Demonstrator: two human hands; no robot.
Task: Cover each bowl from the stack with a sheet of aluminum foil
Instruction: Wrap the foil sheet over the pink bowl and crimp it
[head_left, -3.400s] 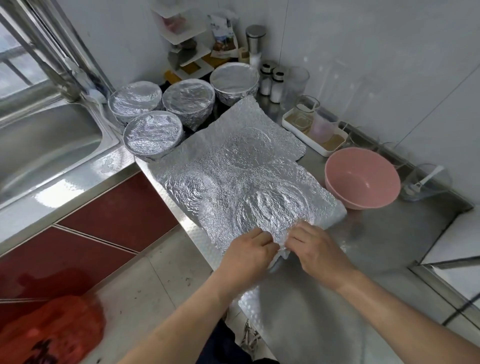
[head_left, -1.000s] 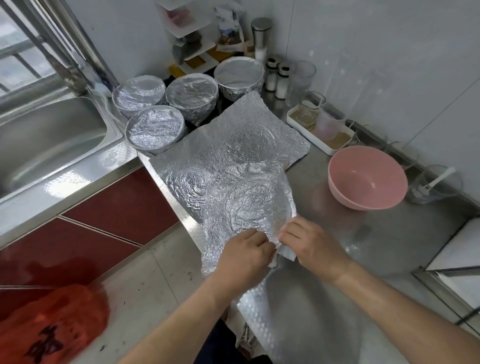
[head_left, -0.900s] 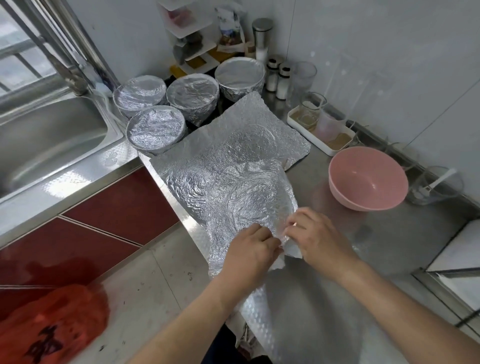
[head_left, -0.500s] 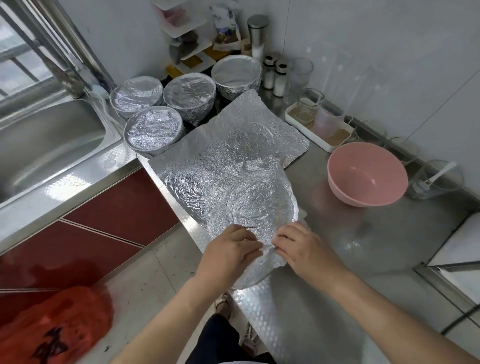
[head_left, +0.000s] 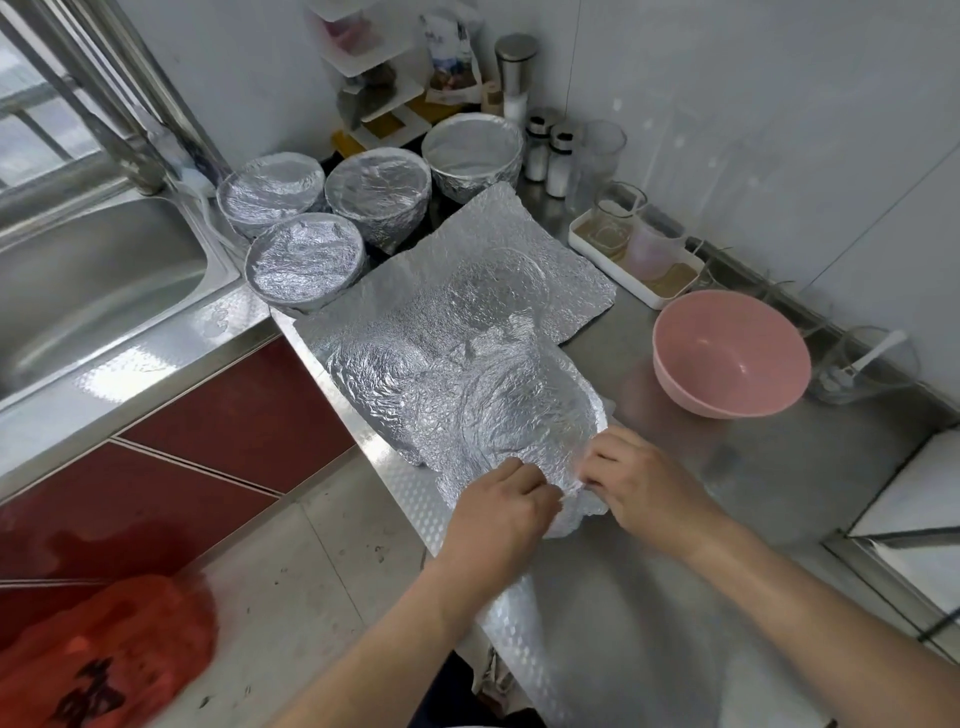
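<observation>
One foil sheet (head_left: 519, 410) is pinched by the left hand (head_left: 498, 512) and right hand (head_left: 644, 483).
It is best peeled slowly off the pile (head_left: 519, 249) beneath, so nothing is torn. An uncovered pink bowl (head_left: 730, 353) is seen beyond the right hand and four covered bowls (head_left: 304, 260) beyond the left, on a steel bench (head_left: 649, 623) beside a sink (head_left: 93, 291).

Foil sheets (head_left: 457, 332) lie between covered bowls (head_left: 305, 260) and bare bowl (head_left: 730, 353).

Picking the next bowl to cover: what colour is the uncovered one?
The uncovered bowl is pink; head view shows it best.
</observation>
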